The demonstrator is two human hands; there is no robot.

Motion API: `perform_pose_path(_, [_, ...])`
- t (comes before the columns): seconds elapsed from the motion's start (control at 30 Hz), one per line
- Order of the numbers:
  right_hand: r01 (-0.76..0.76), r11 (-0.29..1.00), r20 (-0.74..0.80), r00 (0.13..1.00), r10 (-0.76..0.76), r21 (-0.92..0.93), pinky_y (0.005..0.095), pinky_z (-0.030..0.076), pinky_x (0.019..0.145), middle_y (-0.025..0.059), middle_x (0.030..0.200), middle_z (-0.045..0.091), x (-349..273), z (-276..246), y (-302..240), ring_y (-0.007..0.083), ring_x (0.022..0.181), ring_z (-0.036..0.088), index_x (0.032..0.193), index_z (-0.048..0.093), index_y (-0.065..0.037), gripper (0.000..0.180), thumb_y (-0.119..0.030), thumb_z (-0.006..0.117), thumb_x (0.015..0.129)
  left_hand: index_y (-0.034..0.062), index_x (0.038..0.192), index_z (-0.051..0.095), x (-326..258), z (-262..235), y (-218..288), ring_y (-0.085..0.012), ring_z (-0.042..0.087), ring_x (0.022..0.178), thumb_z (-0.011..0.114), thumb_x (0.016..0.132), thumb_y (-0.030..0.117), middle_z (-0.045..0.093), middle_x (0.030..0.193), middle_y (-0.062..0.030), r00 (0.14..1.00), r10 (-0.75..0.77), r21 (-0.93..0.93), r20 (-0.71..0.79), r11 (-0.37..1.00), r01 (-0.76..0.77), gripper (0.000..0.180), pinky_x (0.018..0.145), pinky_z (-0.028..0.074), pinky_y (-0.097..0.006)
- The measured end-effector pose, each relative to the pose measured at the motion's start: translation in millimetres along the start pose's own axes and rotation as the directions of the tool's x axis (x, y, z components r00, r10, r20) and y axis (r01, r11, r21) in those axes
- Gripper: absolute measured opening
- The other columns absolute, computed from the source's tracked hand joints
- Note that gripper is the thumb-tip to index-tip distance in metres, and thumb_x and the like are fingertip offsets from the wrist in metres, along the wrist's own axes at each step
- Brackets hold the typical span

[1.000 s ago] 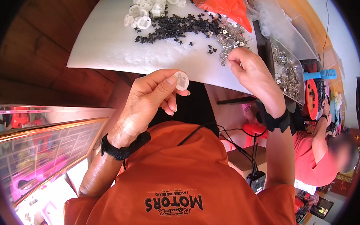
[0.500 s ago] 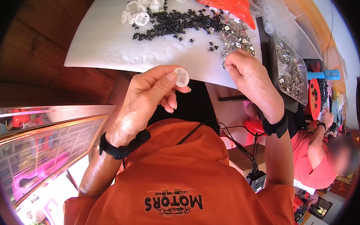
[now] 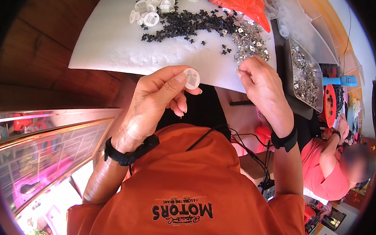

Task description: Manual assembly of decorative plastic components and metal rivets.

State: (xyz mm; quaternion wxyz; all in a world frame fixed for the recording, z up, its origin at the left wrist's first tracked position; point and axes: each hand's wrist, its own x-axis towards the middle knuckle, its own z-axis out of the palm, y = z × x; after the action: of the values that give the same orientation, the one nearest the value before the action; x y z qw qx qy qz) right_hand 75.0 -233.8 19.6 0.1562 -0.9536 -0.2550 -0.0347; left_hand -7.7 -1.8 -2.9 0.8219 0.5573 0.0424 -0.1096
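Between thumb and fingers, my left hand (image 3: 155, 91) pinches a round white plastic piece (image 3: 192, 78) with a recessed middle, held just off the near edge of the white foam board (image 3: 109, 49). My right hand (image 3: 259, 78) is closed in a pinch over the board's right part, beside a heap of small shiny metal pieces (image 3: 248, 41); whatever lies between its fingertips is too small to make out. Black cross-shaped pieces (image 3: 192, 24) spread across the middle of the board. More white round plastic pieces (image 3: 151, 19) are piled at the far left.
A red plastic bag (image 3: 242, 6) lies at the board's far right. To the right stands a metal tray (image 3: 307, 76) of small metal pieces, near a blue-handled tool (image 3: 341, 81) and a red plate (image 3: 330, 105). Another person (image 3: 326, 166) sits at the right. Black cables (image 3: 257, 156) hang below.
My right hand has drawn slightly back from the metal heap, toward me. My left hand still holds the white piece, nearly in place. The other person's hands have shifted.
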Motion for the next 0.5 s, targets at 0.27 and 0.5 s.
perform_pose_path(0.27, [0.016, 0.996, 0.0, 1.0, -0.016, -0.091, 0.0452, 0.048, 0.064, 0.015, 0.084, 0.057, -2, 3, -9, 0.0368, 0.072, 0.06, 0.081, 0.055, -0.002, 0.008, -0.01, 0.057, 0.082, -0.0021, 0.12, 0.054, 4, 2, 4, -0.0099, 0.056, 0.06, 0.044, 0.098, 0.019, 0.066, 0.094, -0.0169, 1.0, -0.004, 0.002, 0.001, 1.0, 0.004, 0.032, 0.054, 0.048, -0.021])
perform_pose_path(0.5, [-0.011, 0.999, -0.023, 1.0, 0.01, -0.041, 0.0455, 0.047, 0.063, 0.0167, 0.083, 0.057, -1, 1, 1, 0.0383, 0.072, 0.059, 0.08, 0.055, -0.001, 0.007, -0.008, 0.057, 0.08, -0.002, 0.12, 0.055, 10, 4, 9, -0.01, 0.056, 0.061, 0.044, 0.098, 0.019, 0.066, 0.094, -0.0169, 1.0, 0.008, -0.002, 0.019, 1.0, -0.008, 0.031, 0.054, 0.048, -0.021])
